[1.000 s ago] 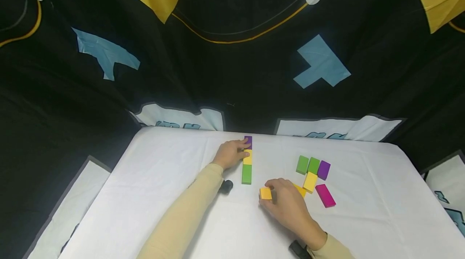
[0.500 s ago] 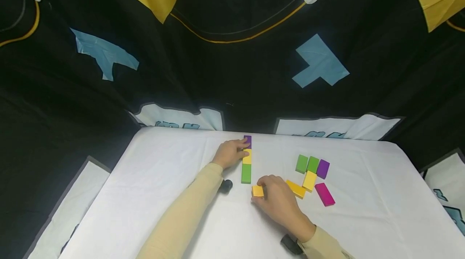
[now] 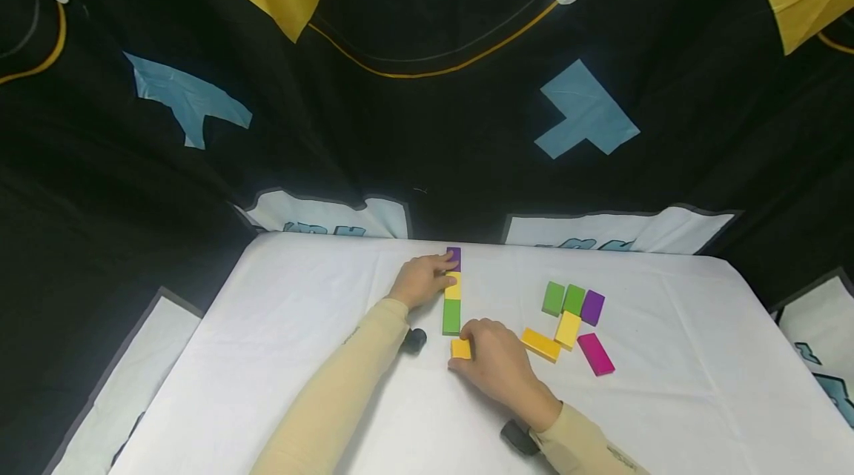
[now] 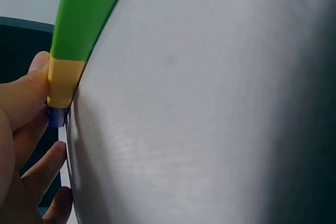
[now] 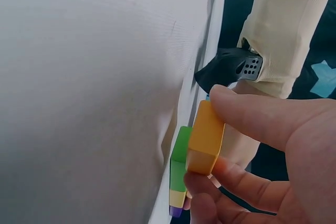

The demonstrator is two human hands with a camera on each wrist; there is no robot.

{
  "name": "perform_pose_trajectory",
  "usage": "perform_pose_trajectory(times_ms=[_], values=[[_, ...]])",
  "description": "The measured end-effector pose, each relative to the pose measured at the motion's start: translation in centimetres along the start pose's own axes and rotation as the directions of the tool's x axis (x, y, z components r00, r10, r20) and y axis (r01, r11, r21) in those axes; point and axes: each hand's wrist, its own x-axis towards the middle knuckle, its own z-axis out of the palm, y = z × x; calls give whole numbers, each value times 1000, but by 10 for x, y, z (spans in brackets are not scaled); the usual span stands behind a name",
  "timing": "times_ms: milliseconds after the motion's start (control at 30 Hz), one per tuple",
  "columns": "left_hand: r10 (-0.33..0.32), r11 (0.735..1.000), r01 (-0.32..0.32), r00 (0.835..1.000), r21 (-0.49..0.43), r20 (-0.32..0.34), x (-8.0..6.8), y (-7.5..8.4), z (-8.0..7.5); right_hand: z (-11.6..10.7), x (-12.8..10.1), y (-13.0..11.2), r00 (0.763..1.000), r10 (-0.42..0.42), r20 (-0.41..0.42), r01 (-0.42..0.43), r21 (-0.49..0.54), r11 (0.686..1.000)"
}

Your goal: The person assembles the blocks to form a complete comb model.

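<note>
Right hand [image 3: 497,364] pinches an orange block [image 3: 460,348] at 6 o'clock of the row [image 3: 452,297], which the left hand [image 3: 420,281] steadies with straight fingers.

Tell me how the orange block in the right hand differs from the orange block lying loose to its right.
The held orange block is pinched by the right hand, just below the green end of the block row; the loose orange block is untouched. The held one points along the row; the loose one lies slanted beside the yellow block. Both are orange, on the white table.
</note>
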Motion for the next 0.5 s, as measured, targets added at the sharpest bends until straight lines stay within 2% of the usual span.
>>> perform_pose_trajectory(times_ms=[500], values=[[2, 1000, -2, 1000, 3, 2, 0, -2, 1, 7, 10, -1, 999, -38, -10, 38, -9, 999]])
